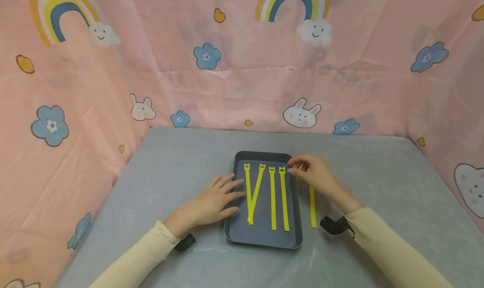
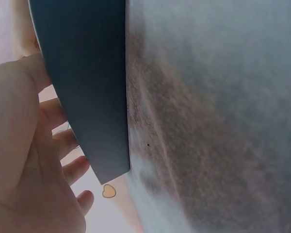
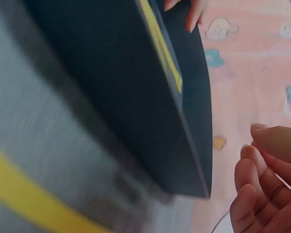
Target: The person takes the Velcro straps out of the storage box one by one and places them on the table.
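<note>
Yellow straps (image 1: 273, 199), four in tray (image 1: 261, 237), one beside

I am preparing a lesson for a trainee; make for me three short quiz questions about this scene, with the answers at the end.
1. How many yellow straps lie inside the tray?
2. True or false: the two leftmost straps overlap near their lower ends.
3. Where is the fifth strap in the head view?
a) Left of the tray
b) Right of the tray
c) Across the tray's near rim

Key: 1. Four. 2. True. 3. b, partly hidden by the right hand.
</note>
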`<state>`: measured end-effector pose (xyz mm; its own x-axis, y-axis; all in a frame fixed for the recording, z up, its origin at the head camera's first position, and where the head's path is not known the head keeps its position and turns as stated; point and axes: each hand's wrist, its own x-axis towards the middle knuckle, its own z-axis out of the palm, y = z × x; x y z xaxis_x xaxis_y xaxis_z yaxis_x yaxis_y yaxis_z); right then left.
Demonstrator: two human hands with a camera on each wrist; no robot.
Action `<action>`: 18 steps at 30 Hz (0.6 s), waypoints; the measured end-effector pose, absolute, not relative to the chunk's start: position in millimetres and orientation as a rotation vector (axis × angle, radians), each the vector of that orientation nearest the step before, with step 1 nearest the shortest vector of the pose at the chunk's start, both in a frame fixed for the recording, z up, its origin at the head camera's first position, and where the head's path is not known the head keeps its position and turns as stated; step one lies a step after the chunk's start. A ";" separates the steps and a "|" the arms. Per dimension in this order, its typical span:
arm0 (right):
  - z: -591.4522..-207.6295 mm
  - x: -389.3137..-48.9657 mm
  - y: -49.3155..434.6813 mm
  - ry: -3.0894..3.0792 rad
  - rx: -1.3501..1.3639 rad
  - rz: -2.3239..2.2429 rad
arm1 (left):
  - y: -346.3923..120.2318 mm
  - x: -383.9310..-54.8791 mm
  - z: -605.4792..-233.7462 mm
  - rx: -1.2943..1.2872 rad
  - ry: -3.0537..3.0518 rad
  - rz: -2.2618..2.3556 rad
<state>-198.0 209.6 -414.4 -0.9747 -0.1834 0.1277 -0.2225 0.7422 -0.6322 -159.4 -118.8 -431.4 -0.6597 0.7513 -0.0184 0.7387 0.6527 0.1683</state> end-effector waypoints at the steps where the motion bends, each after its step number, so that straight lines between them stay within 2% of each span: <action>1: -414.1 -198.2 206.1 -2.876 0.344 1.062 | -118.6 -159.2 -431.6 1.251 2.776 0.225; 18: -412.8 -207.7 150.2 -2.940 0.520 1.170 | -115.0 -158.4 -431.1 1.216 2.771 0.268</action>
